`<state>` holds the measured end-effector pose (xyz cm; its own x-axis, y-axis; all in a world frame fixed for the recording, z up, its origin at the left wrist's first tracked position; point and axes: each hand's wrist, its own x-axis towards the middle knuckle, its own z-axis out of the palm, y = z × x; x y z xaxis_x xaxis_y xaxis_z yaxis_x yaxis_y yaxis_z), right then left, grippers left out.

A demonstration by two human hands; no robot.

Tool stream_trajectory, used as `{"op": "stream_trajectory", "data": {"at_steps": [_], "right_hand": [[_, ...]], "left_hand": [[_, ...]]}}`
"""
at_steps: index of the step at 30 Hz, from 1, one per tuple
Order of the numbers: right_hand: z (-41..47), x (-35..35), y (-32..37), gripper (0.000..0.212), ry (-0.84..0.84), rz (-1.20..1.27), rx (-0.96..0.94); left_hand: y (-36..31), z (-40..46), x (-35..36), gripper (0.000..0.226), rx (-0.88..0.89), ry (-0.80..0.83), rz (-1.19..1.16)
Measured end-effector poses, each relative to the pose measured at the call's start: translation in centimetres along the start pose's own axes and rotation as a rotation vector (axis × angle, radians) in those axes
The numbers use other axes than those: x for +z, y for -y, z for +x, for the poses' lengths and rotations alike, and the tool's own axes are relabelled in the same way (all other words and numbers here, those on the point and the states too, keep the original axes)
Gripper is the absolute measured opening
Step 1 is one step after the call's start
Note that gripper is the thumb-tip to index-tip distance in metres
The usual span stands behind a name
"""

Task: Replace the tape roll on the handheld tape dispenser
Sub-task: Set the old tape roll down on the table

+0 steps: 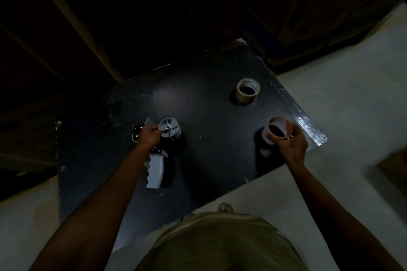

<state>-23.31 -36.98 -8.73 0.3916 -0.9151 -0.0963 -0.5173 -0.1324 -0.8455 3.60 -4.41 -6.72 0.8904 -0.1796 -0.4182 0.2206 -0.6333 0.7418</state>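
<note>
The handheld tape dispenser (155, 169) lies on the black table (211, 138), its pale grey handle pointing toward me and its bare grey spool hub (169, 128) facing up. My left hand (148, 136) grips the dispenser's frame just left of the hub. A white empty tape core (278, 128) with a red mark inside is held at its near rim by my right hand (290, 142), close to the table's right edge. A tan roll of tape (247, 90) stands flat on the table farther back.
The black table sits diagonally on a pale floor (343, 99). Dark wooden walls or furniture (88, 28) rise behind it. The light is dim. The table's right corner (320, 138) is near my right hand.
</note>
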Motion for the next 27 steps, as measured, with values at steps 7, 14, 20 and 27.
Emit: {"op": "stream_trajectory", "data": {"at_steps": [7,14,20,27], "right_hand": [[0.8,-1.2,-2.0,0.061,0.001,-0.052,-0.009],[0.3,-0.8,-0.3,0.108,-0.063,-0.092,-0.055],[-2.1,2.3,3.4,0.093,-0.041,-0.109,-0.321],[-9.4,10.1,6.2,0.075,0.439,-0.089,-0.285]], "left_hand": [[-0.3,-0.7,0.5,0.029,-0.027,-0.037,0.015],[-0.7,-1.5,0.6,0.028,-0.062,-0.105,-0.056],[0.5,-0.9,-1.2,0.014,-0.033,-0.116,-0.186],[2.7,-2.0,-3.2,0.028,-0.018,-0.158,-0.367]]}}
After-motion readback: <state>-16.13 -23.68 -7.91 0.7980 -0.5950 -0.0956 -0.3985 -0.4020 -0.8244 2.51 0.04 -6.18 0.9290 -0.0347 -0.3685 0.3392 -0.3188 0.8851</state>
